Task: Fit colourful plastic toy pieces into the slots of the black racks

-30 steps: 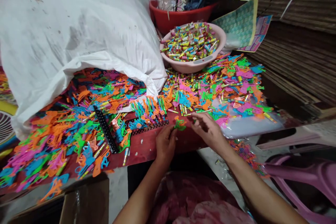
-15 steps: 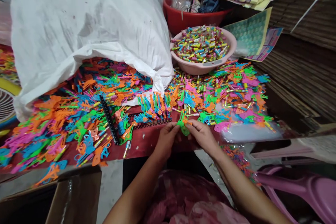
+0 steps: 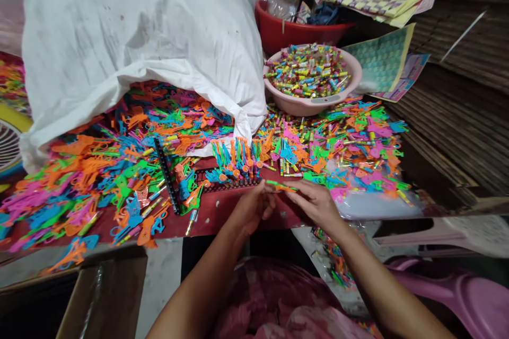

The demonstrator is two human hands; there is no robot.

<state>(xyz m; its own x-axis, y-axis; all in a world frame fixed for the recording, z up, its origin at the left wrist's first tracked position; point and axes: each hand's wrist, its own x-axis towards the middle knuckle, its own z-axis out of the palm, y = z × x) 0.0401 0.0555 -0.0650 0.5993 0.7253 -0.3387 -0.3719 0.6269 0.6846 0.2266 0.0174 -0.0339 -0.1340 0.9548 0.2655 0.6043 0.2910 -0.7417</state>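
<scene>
Between my two hands, over the front of the red table (image 3: 222,212), are small flat plastic pieces (image 3: 281,186), green and orange, seen edge-on. My left hand (image 3: 253,207) pinches their left end, its lower fingers curled. My right hand (image 3: 318,205) grips the other end between thumb and fingers. Just beyond my left hand lies a black lattice rack (image 3: 217,186), with several blue, green and orange plastic pieces (image 3: 238,158) lined up on it. Left of the rack lies a black toothed strip (image 3: 167,176).
Piles of coloured plastic pieces (image 3: 79,169) cover the left, spilling from a large white sack (image 3: 139,16). A pink basin (image 3: 294,105) of small printed tubes stands at the back, before a red basin (image 3: 274,32). A clear plastic bag (image 3: 377,206) lies right.
The green and orange pieces have turned from facing me flat to lying edge-on. My hands have moved slightly apart, and the view has shifted a little.
</scene>
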